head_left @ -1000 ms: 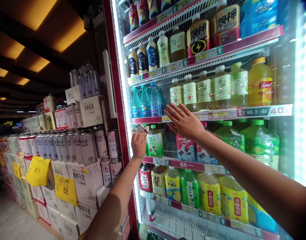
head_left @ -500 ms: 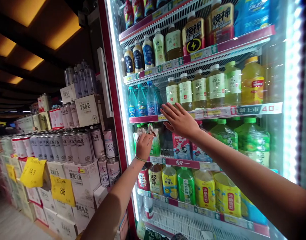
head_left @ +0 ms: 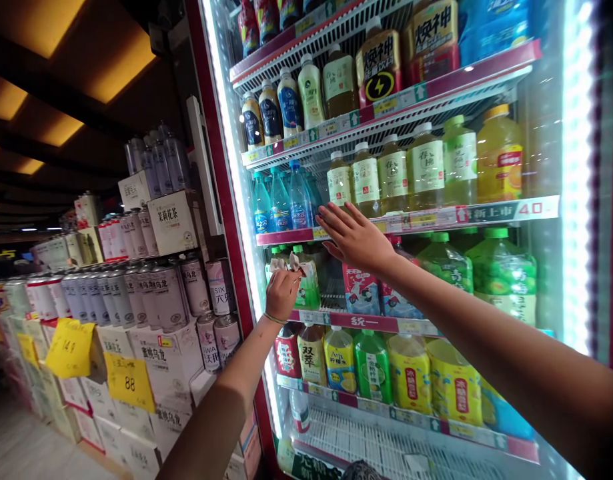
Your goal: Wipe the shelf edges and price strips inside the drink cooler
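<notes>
My left hand [head_left: 282,292] is closed on a crumpled whitish tissue or cloth [head_left: 287,263] with a brownish patch, in front of the green-capped bottles [head_left: 309,283] at the left of a lit drinks cooler. To its right and higher, my right hand [head_left: 353,237] is spread flat, palm toward the cooler, holding nothing. Its fingertips overlap the middle shelf's edge strip [head_left: 291,236], just below the pale-labelled tea bottles [head_left: 366,179]. Whether it touches a glass surface there cannot be made out.
Stacked drink cartons [head_left: 156,357] and rows of cans [head_left: 163,297] stand left of the cooler's red frame [head_left: 225,167], with yellow price signs [head_left: 129,380]. More bottles [head_left: 411,377] line the lower shelf. A dark rounded object [head_left: 361,471] shows at the bottom edge.
The view has shifted slightly, so the shelves sit a little further left and higher. My left hand has moved slightly left; my right hand stays spread in nearly the same place.
</notes>
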A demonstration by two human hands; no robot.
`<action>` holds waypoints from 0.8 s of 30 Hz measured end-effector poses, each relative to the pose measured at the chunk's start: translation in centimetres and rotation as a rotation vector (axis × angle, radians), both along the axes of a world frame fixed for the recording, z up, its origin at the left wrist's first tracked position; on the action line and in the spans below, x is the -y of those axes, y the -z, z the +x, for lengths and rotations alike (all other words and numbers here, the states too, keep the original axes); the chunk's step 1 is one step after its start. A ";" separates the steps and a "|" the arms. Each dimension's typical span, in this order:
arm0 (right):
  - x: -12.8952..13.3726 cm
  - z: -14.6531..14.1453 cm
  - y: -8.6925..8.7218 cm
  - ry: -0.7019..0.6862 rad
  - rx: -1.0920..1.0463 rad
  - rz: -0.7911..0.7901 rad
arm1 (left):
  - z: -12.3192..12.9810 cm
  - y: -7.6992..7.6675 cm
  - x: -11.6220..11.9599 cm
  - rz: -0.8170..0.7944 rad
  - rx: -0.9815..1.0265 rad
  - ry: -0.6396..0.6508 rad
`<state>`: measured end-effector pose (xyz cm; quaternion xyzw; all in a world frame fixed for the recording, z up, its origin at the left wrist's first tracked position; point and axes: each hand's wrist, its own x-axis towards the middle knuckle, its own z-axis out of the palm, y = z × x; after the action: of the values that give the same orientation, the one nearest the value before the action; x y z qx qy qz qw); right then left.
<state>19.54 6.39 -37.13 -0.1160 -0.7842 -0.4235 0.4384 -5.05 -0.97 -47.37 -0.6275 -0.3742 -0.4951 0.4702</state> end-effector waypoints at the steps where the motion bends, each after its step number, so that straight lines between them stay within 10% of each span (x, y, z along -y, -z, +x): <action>1: -0.1 0.0 0.0 -0.015 -0.002 0.001 | -0.1 0.0 0.0 -0.003 -0.008 -0.002; 7: -0.2 0.0 0.0 -0.044 -0.009 0.002 | -0.7 -2.9 -1.3 0.063 0.079 -0.021; 13: -0.4 0.0 0.1 -0.041 -0.003 0.013 | -0.2 0.4 -0.4 0.051 0.028 0.017; 20: -0.3 0.2 0.0 -0.081 0.004 -0.009 | -0.7 -3.2 -1.0 0.071 0.072 -0.007; 24: -0.3 0.2 0.0 -0.100 0.016 -0.018 | -0.6 -1.4 -0.2 0.060 -0.019 -0.007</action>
<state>19.78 6.71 -37.10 -0.0774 -0.7964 -0.3948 0.4516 -5.67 -0.79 -45.94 -0.6164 -0.3567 -0.4984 0.4943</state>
